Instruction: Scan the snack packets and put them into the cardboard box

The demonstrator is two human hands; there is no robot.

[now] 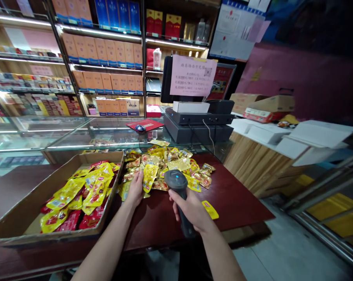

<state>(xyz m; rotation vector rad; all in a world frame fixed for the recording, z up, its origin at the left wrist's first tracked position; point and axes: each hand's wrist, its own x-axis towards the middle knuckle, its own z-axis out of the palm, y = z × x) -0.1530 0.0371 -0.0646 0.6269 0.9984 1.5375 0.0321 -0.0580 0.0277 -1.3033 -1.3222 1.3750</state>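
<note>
My right hand (pixel 190 208) is wrapped round the handle of a black barcode scanner (pixel 176 180), which has a small blue light on its head. In my left hand (pixel 136 190) is a yellow snack packet (pixel 149 177), gripped at its left edge and tilted upright. Behind both hands spreads a loose pile of gold and yellow snack packets (pixel 179 164). One flat yellow packet (pixel 210 210) lies apart, to the right of my right hand. To the left of my left arm stands a cardboard tray (pixel 27 199) holding yellow and red packets (pixel 98 183).
Behind the pile sit a glass counter (pixel 106 134), a computer mouse (pixel 140 128) on a red mat (pixel 153 124), and a cash register (pixel 194 128) with a paper sign. The dark red tabletop (pixel 240 199) ends at the right. Boxed goods fill the back shelves.
</note>
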